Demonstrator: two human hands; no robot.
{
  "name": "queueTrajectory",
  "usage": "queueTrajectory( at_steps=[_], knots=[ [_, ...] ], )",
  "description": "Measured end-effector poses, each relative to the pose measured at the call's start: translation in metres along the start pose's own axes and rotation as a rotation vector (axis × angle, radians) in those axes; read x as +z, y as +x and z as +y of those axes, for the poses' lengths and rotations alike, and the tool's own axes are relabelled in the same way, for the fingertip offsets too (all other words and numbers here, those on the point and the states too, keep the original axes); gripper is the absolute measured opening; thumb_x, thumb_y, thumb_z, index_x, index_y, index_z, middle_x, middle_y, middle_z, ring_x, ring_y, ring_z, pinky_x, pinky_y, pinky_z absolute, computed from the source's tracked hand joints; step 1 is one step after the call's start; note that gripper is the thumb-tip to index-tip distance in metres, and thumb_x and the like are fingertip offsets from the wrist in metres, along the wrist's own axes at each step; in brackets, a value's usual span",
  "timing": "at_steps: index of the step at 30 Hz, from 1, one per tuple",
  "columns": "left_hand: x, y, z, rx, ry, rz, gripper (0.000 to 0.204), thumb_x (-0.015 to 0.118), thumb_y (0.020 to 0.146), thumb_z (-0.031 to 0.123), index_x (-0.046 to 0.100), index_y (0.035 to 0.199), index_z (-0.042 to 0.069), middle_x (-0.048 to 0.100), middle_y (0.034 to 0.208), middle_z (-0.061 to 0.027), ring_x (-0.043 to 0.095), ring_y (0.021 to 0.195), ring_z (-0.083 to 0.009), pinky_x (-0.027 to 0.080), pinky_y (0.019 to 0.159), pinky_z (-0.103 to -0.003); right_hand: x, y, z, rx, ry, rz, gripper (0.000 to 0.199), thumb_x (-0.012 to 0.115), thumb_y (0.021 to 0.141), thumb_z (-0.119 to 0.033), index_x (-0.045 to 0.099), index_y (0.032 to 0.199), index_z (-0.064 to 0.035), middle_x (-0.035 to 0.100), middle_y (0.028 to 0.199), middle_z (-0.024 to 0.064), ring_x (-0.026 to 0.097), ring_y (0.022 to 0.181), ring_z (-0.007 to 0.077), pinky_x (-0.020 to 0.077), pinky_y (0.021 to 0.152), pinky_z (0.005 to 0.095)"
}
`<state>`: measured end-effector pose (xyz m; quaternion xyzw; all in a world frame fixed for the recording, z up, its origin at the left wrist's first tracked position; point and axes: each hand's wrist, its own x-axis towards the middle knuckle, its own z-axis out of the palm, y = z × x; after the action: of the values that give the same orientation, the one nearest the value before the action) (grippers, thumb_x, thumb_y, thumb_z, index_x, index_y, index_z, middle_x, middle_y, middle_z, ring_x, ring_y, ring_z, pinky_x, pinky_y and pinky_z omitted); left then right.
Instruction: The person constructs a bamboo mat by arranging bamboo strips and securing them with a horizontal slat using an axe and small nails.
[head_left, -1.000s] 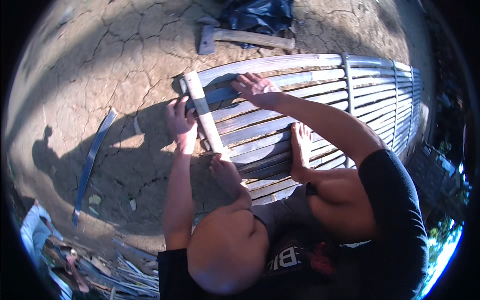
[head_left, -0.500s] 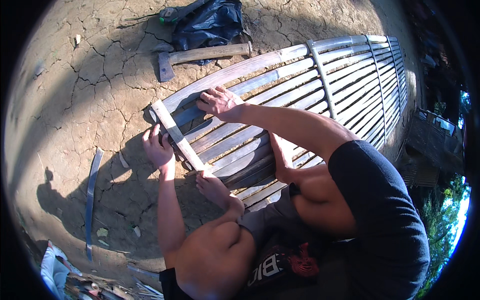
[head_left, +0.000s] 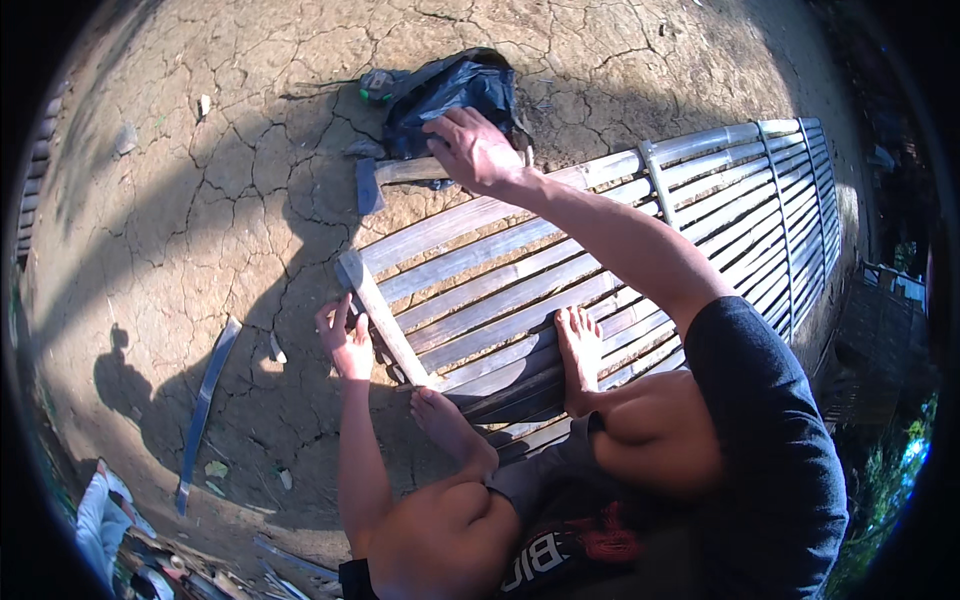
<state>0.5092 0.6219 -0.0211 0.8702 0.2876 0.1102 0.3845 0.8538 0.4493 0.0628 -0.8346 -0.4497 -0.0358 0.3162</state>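
While right hand (head_left: 478,152) hovers, fingers loosely curved and parted, no hold visible, long tool with pale wooden handle and dark metal head (head_left: 405,171) lies below on cracked brown ground (head_left: 255,180), beside crumpled black plastic bag (head_left: 425,100). Tool's long axis: roughly left-right, head left, handle passing behind right hand; contact unclear. Right hand nearer. Left hand (head_left: 346,340) well apart, half-open, seemingly empty, beside pale bamboo crosspiece (head_left: 385,318) on slatted bamboo panel (head_left: 450,227).

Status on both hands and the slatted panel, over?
Left hand open beside pale, straight wooden crosspiece. Right hand over dark-headed, wooden-handled tool, grip unclear. Long, grey bamboo-slatted panel: bare right foot on it.
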Motion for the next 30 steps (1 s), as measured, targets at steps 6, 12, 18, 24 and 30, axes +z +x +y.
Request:
queueTrajectory(
  at_steps=[6, 12, 18, 24, 30],
  knots=[
    [-0.012, 0.002, 0.014, -0.003, 0.014, 0.0, 0.044, 0.073, 0.085, 0.003, 0.064, 0.127, 0.008, 0.051, 0.117, -0.0099, 0.057, 0.096, -0.0204, 0.051, 0.074, -0.033, -0.026, -0.035, 0.028, 0.212, 0.203, -0.077, 0.017, 0.06, 0.093, -0.019, 0.063, 0.099, -0.0038, 0.062, 0.086, 0.0119, 0.063, 0.083, 0.0319, 0.051, 0.076, 0.0424],
    [-0.003, 0.005, 0.025, -0.108, 0.021, -0.094, 0.04, 0.072, 0.088, 0.009, 0.064, 0.127, 0.008, 0.05, 0.117, -0.0098, 0.055, 0.096, -0.02, 0.049, 0.076, -0.033, -0.053, -0.088, 0.187, 0.546, -0.066, -0.046, 0.022, 0.057, 0.089, -0.02, 0.065, 0.103, -0.0056, 0.066, 0.092, 0.0207, 0.064, 0.094, 0.0403, 0.0513, 0.085, 0.0482],
    [-0.019, 0.008, 0.032, -0.188, 0.048, -0.082, 0.037, 0.069, 0.092, 0.018, 0.064, 0.127, 0.008, 0.05, 0.117, -0.0092, 0.051, 0.093, -0.0189, 0.047, 0.079, -0.034, -0.019, -0.068, 0.185, 0.674, -0.183, -0.098, 0.023, 0.061, 0.088, -0.021, 0.064, 0.104, -0.0057, 0.062, 0.106, 0.0204, 0.056, 0.108, 0.0397, 0.046, 0.093, 0.0468],
    [-0.018, 0.006, 0.036, -0.166, 0.043, -0.076, 0.037, 0.069, 0.091, 0.017, 0.065, 0.126, 0.008, 0.05, 0.118, -0.0087, 0.049, 0.09, -0.0188, 0.046, 0.079, -0.034, -0.032, -0.072, 0.208, 0.704, 0.131, -0.077, 0.022, 0.064, 0.088, -0.024, 0.065, 0.094, -0.0022, 0.068, 0.085, 0.0172, 0.066, 0.081, 0.0326, 0.0503, 0.07, 0.0414],
    [-0.021, 0.008, 0.023, -0.197, 0.041, -0.086, 0.035, 0.069, 0.091, 0.02, 0.066, 0.124, 0.009, 0.051, 0.124, -0.0104, 0.056, 0.098, -0.0202, 0.047, 0.084, -0.037, -0.052, -0.061, 0.214, 0.716, 0.142, -0.186, 0.028, 0.067, 0.085, -0.028, 0.069, 0.085, -0.0001, 0.068, 0.074, 0.0143, 0.066, 0.07, 0.0222, 0.0503, 0.064, 0.0385]
  ],
)
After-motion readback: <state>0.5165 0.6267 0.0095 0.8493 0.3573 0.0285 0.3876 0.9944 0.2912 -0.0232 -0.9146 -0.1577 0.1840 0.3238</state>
